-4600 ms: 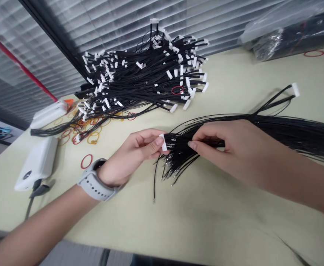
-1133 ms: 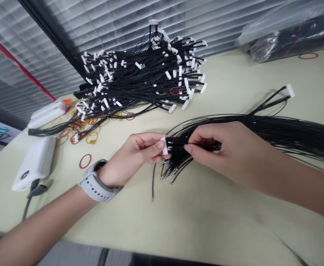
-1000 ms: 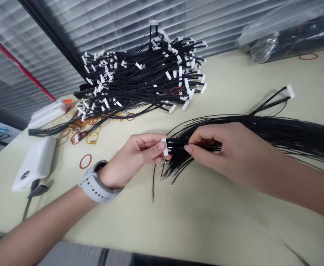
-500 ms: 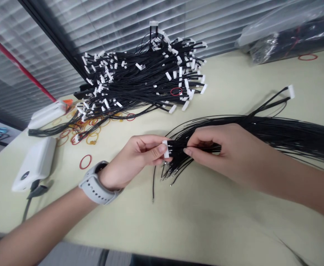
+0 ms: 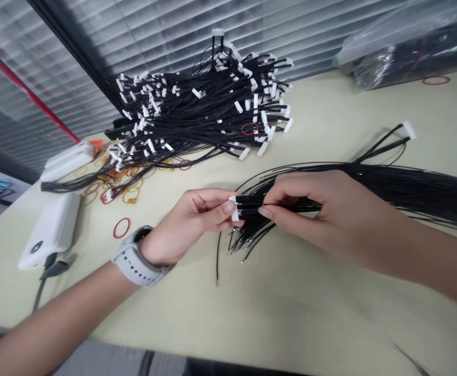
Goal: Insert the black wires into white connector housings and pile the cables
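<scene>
Pinching a white connector [image 5: 234,208] between thumb and forefinger, the left hand [image 5: 191,215] is holding a black wire bundle [image 5: 252,207] over mid-table [image 5: 310,313]; the right hand [image 5: 310,209] is pressing its fingers together on the wires. Straightening leads appears in hand; steady tension seems needed next.

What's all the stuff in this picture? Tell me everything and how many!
wire pile: one, black with white plugs, back of table
wire bundle: one, black, across right of table
connector: one, white, end of bundle
boxes: two, white, left of table
rubber bands: many, red and yellow, left of table
bag: one, clear with dark contents, back right
table: one, pale green, under everything
blinds: one set, grey, behind table
watch: one, grey, left wrist
left hand: one, pinching connector
right hand: one, pinching bundle
</scene>
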### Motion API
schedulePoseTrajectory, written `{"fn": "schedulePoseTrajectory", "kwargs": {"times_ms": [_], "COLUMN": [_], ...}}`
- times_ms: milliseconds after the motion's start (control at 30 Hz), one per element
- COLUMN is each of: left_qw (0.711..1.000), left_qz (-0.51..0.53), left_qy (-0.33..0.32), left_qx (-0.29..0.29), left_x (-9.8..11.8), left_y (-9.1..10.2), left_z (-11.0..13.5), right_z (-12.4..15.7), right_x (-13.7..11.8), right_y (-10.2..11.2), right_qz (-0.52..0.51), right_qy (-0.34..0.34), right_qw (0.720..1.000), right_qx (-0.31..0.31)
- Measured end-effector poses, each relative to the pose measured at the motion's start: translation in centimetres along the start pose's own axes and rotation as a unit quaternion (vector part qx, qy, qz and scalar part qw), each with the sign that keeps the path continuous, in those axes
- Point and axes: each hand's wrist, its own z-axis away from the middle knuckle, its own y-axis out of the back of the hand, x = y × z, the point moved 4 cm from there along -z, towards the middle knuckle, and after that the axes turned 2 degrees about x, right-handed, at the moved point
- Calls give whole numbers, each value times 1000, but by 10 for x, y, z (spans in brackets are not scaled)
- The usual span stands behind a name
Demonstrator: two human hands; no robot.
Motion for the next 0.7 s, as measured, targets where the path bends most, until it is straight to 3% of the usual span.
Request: {"fn": "schedulePoseTrajectory", "kwargs": {"times_ms": [300, 700], "left_qw": [1000, 998], "left_qz": [7, -45], "left_qy": [1, -42], "left_qx": [-5, 1], "left_x": [-3, -6], "left_y": [-3, -5], "left_z": [0, 0], "right_z": [0, 2], "right_x": [6, 6], "right_y": [-8, -15], "right_qz": [46, -16], "right_qy": [23, -37], "right_qw": [999, 999], "right_qx": [-8, -5]}}
